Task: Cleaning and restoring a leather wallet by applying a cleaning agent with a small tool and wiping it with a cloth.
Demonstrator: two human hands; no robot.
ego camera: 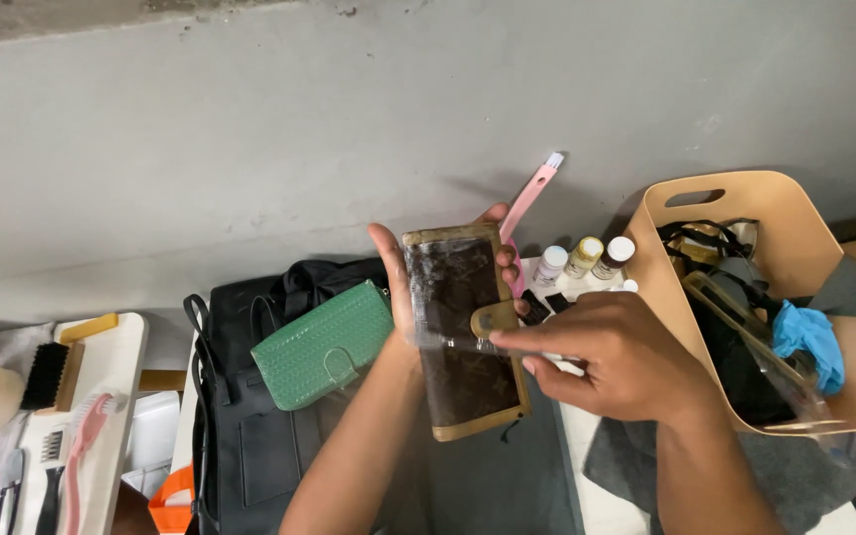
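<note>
My left hand (398, 282) holds a long brown patterned wallet (463, 337) with tan edging upright in front of me, together with a pink brush (530, 198) that sticks up behind it. My right hand (601, 362) pinches a strip of clear plastic film (448, 343) lying across the wallet's front, next to its tan clasp tab (492, 319). A green textured wallet (321, 344) lies on a black bag (250, 426) just left of my left forearm.
A tan basket (795, 248) at right holds black straps and a blue glove (809, 337). Three small bottles (584, 258) stand behind the wallet. At left, a white tray (121, 367) carries brushes, including a pink one (81, 446). A grey cloth (804, 476) lies under the basket.
</note>
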